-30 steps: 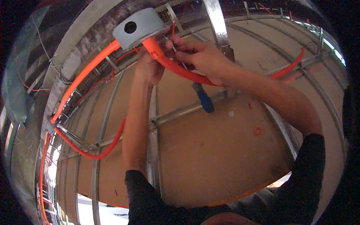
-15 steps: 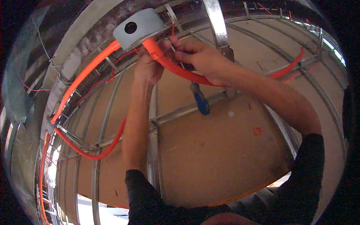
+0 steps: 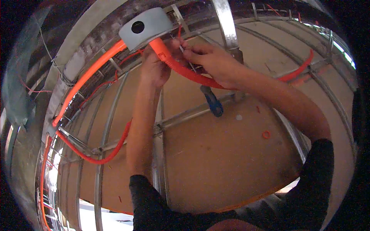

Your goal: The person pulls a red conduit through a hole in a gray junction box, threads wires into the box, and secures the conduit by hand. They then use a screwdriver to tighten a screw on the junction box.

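Note:
A grey round junction box (image 3: pixel 160 21) with a dark hole in its side is at the top. A thick orange corrugated conduit (image 3: pixel 181 70) runs from its underside down to the right. My left hand (image 3: pixel 156 73) is raised just under the box, its curled fingers partly behind this conduit; what they grip is hidden. My right hand (image 3: pixel 219 63) is closed, its fingertips close to the left ones, pinching the thin metal shaft of what looks like a screwdriver. That screwdriver's blue handle (image 3: pixel 214 104) hangs below the conduit, tilted.
Another orange conduit (image 3: pixel 86 79) leaves the box toward the lower left, reaching a grey fitting (image 3: pixel 52 130). Metal framing (image 3: pixel 192 115) crosses brown boards behind my arms. A bright metal strip (image 3: pixel 225 23) stands right of the box. A small orange ring (image 3: pixel 266 134) lies on a board.
The screwdriver's handle has swung slightly to the right. My hands stay by the box; the whole view has shifted a little.

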A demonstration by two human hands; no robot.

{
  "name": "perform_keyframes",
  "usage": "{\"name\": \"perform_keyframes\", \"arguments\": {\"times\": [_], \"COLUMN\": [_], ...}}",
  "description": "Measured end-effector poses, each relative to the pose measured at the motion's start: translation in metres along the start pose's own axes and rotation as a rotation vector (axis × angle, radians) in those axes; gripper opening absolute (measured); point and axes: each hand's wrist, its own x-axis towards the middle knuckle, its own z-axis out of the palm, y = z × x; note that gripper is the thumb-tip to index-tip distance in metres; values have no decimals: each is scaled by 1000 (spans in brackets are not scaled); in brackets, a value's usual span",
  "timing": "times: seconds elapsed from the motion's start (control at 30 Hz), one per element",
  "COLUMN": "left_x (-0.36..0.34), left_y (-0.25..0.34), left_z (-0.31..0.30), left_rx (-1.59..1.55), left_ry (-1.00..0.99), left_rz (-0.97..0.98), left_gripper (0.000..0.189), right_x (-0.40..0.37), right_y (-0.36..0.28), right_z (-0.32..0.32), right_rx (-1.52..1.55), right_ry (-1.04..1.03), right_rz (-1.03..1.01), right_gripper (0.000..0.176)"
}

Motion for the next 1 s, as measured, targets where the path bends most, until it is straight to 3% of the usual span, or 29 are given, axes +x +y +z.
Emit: {"name": "perform_keyframes", "arguments": {"times": [0.1, 0.2, 0.3, 0.43, 0.5, 0.73, 0.8, 0.9, 1.0], "left_x": [14, 10, 9, 8, 7, 14, 17, 2, -16], "left_y": [-18, -13, -9, -6, -5, -11, -12, -2, -6], "left_z": [-21, -1, -1, 2, 5, -7, -15, 1, -11], "left_rx": [56, 99, 96, 47, 65, 3, 49, 328, 240], "left_ry": [77, 83, 63, 103, 75, 176, 47, 105, 134], "left_rz": [88, 125, 38, 105, 155, 121, 131, 266, 269], "left_gripper": [26, 24, 24, 24, 25, 25, 23, 29, 34], "right_x": [-4, 2, 8, 10, 3, 7, -2, 11, 13], "right_y": [0, 1, 10, 10, 4, 2, -6, 7, 12], "right_z": [0, -5, -5, -3, 0, 1, 5, 0, 0], "right_rx": [-155, -253, -41, -142, 4, -46, 123, -32, -65], "right_ry": [-8, 17, -13, -6, -2, 16, -45, 45, 83], "right_rz": [-101, -78, -40, -86, 0, -38, -48, -26, -73], "right_gripper": [23, 26, 28, 30, 28, 25, 22, 18, 17]}}
